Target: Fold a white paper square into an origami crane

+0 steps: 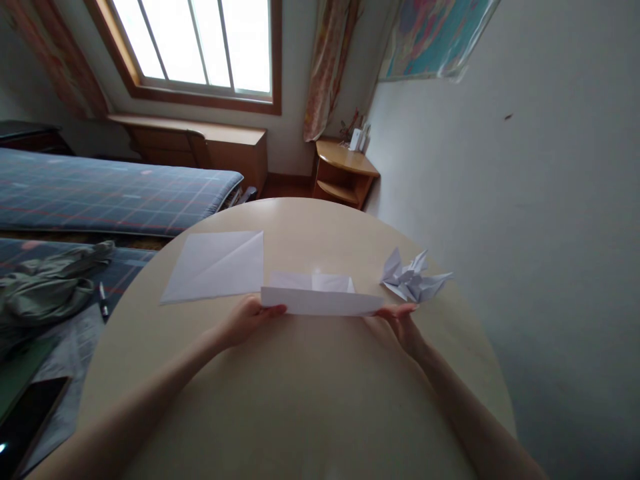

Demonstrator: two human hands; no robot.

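Note:
Between my two hands is a white sheet of paper, its near edge raised in a long strip and its far part lying back on the table. My left hand pinches the left end of that strip, thumb on the front. At the right end my right hand has its fingers closed on the paper's edge. A stack of square white paper with a diagonal crease lies just beyond my left hand. Several folded paper cranes sit bunched together past my right hand.
Everything rests on a round cream table. Left of it, a bed holds a grey-green garment, a pen, printed sheets and a phone. A white wall runs close along the right.

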